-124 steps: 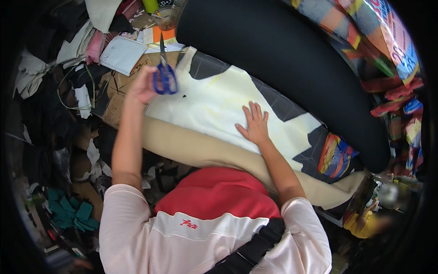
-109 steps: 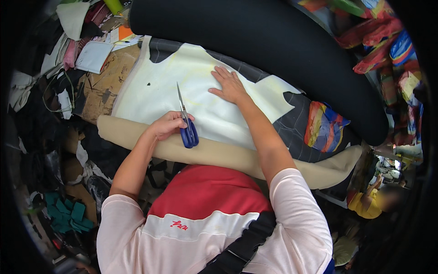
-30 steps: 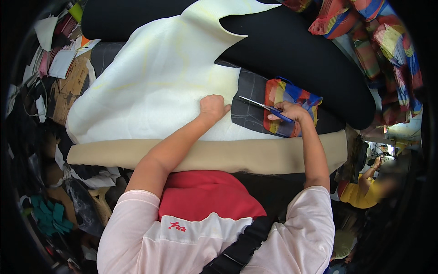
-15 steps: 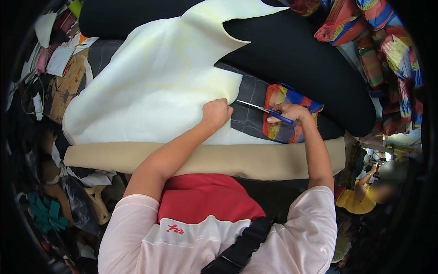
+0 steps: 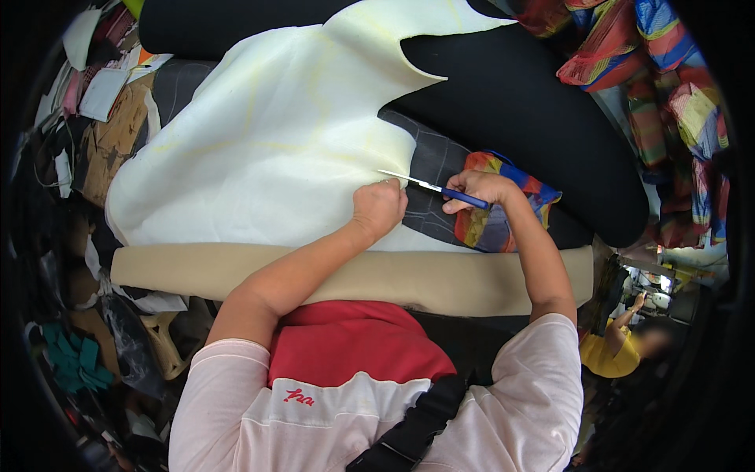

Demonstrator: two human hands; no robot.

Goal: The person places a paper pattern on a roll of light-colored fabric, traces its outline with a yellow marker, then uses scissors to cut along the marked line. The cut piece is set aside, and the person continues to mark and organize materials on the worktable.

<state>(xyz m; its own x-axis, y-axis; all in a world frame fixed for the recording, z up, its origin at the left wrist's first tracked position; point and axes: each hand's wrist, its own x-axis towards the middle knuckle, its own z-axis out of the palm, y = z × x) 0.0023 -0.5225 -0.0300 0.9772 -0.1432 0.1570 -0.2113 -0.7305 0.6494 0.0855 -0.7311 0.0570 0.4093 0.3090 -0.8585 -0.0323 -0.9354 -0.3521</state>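
A large white sheet of fabric (image 5: 259, 149) with faint yellow lines spreads over the work surface, its far right edge cut in curved points. My left hand (image 5: 379, 208) is closed on the sheet's right edge. Just beyond it, the blades of the blue-handled scissors (image 5: 464, 197) lie across that edge, pointing left. My right hand (image 5: 480, 187) grips the scissors by the handles. Under my right wrist sits a striped red, blue and yellow mesh bag (image 5: 543, 185).
A beige roll (image 5: 354, 275) runs along the near edge. Behind the sheet lies a thick black roll of material (image 5: 519, 102). Striped mesh bags (image 5: 598, 55) hang at the upper right. A person in yellow (image 5: 609, 352) is at the right. Clutter, including a teal cloth (image 5: 75, 358), lines the left.
The scissors have moved left, so their blades now reach over the white fabric's edge. My right hand shifted left with them; my left hand keeps hold of the edge, slightly lower.
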